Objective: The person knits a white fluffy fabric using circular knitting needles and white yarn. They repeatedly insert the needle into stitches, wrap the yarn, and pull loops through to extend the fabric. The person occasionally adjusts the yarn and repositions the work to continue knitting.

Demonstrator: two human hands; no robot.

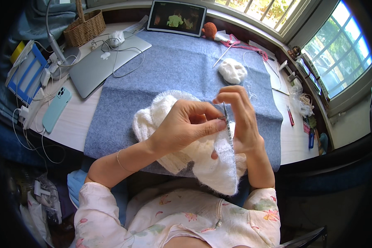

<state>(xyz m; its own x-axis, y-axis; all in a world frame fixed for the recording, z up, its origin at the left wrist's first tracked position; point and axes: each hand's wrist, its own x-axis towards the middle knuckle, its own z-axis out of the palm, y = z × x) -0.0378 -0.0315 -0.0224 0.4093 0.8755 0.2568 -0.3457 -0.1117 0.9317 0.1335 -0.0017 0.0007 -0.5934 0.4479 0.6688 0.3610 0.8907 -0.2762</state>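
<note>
Sunlit windows curve along the far side of my counter [76, 124], where a blue felt mat [177, 66] covers the middle. At the mat's near edge, my left hand [186, 126] pinches shut on the white knitted piece [206, 159], which droops over that edge toward my lap. My right hand [239, 118] curls closed around a knitting needle [226, 120] upright in the fabric. Beyond my hands the mat lies open up to a white yarn ball [232, 70]; a laptop [103, 62] overlaps the mat's left edge.
</note>
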